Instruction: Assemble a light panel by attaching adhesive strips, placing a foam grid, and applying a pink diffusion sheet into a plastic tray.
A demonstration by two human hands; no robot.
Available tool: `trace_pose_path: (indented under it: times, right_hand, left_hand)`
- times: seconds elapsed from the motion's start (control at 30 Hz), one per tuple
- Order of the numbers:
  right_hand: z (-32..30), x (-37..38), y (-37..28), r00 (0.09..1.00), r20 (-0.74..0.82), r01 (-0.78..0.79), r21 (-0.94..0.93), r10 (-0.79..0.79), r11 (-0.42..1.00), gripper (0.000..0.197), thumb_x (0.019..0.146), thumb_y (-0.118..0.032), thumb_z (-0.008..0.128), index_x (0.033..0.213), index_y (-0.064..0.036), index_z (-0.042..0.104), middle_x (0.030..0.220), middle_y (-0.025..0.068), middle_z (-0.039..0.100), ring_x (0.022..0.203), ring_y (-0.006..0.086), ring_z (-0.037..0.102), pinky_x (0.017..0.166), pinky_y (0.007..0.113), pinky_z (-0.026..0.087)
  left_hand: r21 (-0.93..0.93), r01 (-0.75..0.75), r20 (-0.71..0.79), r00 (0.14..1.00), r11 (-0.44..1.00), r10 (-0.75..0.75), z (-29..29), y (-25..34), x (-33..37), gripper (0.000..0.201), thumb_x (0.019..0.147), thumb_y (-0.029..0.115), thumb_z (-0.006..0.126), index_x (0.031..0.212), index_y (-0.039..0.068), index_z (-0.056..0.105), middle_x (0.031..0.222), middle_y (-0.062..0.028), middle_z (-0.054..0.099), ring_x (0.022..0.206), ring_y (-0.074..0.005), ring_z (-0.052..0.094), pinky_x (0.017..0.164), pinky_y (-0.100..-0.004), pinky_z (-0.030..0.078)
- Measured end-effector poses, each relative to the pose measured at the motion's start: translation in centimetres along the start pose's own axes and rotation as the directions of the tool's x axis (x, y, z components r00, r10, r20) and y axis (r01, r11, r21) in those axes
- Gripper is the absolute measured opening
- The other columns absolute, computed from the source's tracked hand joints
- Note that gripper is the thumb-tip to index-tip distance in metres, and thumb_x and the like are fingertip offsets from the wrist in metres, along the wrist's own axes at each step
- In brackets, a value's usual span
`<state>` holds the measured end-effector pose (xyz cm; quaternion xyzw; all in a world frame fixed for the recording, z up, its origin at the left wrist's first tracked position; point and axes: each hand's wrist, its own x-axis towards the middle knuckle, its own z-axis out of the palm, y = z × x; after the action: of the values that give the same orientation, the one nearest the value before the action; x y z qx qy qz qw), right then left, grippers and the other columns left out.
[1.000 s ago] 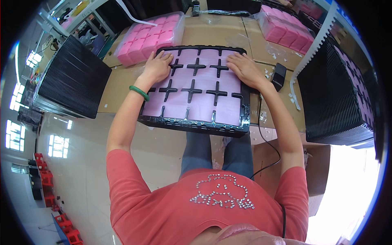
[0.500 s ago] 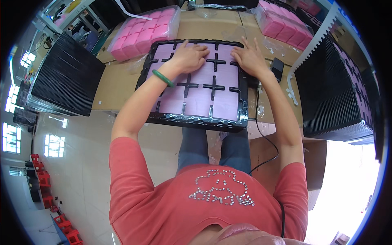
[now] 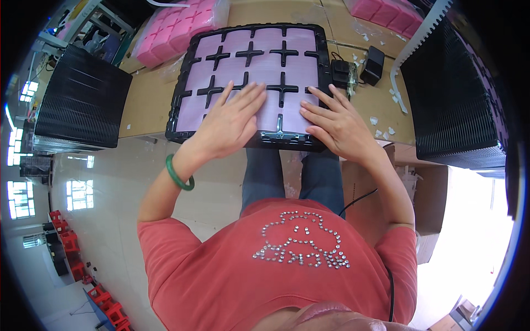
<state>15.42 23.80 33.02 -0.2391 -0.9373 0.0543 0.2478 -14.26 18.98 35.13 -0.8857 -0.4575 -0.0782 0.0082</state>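
Observation:
In front of me a black plastic tray [image 3: 249, 53] lies on the cardboard-topped table, its grid of cross-shaped dividers framing flat pale-pink sheets [image 3: 298, 77]. My left hand [image 3: 234, 118], below a green bangle [image 3: 178, 175], rests flat on the near middle of the sheets with its fingers stretched out. My right hand [image 3: 338, 122] lies at the near right of the tray, fingers spread over the sheets and the right rim. Neither hand grips anything. Part of the near divider row is hidden under my left hand.
Tall stacks of black trays stand at the left [image 3: 83, 99] and right [image 3: 447, 99]. Wrapped bundles of pink pads [image 3: 176, 27] lie at the back. Right of the tray are black power adapters [image 3: 372, 65], a white toothed strip [image 3: 411, 49] and paper scraps. A cardboard box [image 3: 430, 198] stands below.
Both hands have slid from the far part of the tray toward its near edge, staying open on the sheets. My view has shifted, and the adapters beside the tray show more fully.

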Motion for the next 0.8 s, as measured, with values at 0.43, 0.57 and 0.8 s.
trace_pose_path:
  times: [0.43,0.57,0.8]
  right_hand:
    - [-0.6,-0.7,-3.6,0.998,0.005,-0.059,0.084,0.059,0.995,0.026,0.095,-0.024,0.062,0.106,-0.0039,0.074,0.113,0.0077,0.073,0.13,0.0294,0.054,0.116,0.05,0.032]
    - [-0.4,0.3,-3.6,0.991,-0.097,-0.081,0.071,0.088,0.994,0.024,0.095,-0.025,0.063,0.1,-0.0051,0.075,0.108,0.0065,0.073,0.125,0.0298,0.056,0.115,0.05,0.033]
    - [0.3,1.1,-3.1,0.983,-0.138,-0.113,0.053,0.119,0.992,0.02,0.093,-0.023,0.066,0.096,-0.0054,0.075,0.104,0.0071,0.073,0.122,0.0294,0.057,0.113,0.05,0.036]
  left_hand:
    - [-0.156,-0.051,-0.194,0.981,0.986,0.02,-1.1,2.6,-4.0,0.035,0.092,0.013,0.048,0.118,0.002,0.069,0.119,-0.0122,0.07,0.116,-0.0235,0.065,0.117,-0.0489,0.031]
    - [-0.193,-0.042,-0.199,0.98,0.98,0.003,-1.4,2.5,-2.6,0.034,0.092,0.013,0.049,0.118,0.003,0.068,0.128,-0.0128,0.065,0.115,-0.0257,0.062,0.113,-0.0475,0.035]
    - [-0.186,-0.098,-0.27,0.962,0.978,0.045,0.0,1.7,-1.4,0.026,0.091,0.013,0.053,0.11,0.003,0.068,0.115,-0.0109,0.066,0.108,-0.0285,0.061,0.106,-0.0462,0.039]
